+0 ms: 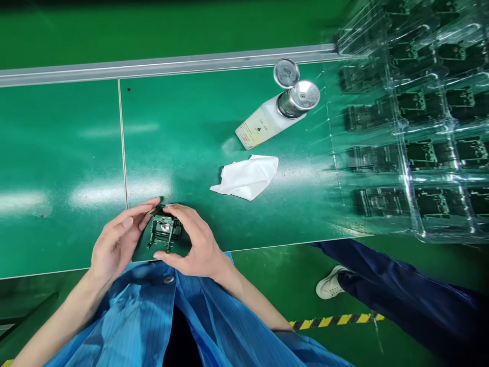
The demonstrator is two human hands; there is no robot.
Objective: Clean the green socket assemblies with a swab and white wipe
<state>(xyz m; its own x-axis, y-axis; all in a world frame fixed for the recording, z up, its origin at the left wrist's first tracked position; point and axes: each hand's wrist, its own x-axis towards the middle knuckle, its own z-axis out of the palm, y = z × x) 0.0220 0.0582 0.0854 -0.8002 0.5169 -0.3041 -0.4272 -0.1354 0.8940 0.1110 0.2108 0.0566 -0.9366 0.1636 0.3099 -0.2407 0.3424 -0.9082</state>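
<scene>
A small dark frame-like part (pixel 165 228) with thin pins and a shiny metal piece in its middle sits at the front edge of the green table. My right hand (pixel 198 242) grips it from the right, its fingers at the far side and its thumb at the near corner. On the other side, my left hand (pixel 118 237) has its fingers stretched out, with their tips against or close beside the part's upper left corner. Farther right lies a crumpled white wipe (pixel 248 177), touched by neither hand.
Behind the wipe stands a white dispenser bottle (pixel 267 122) with its metal lid flipped up. Stacked clear plastic trays (pixel 408 173) holding dark parts fill the right end. A metal rail (pixel 214 62) runs along the table's back. Another person's leg (pixel 385 285) is at the lower right.
</scene>
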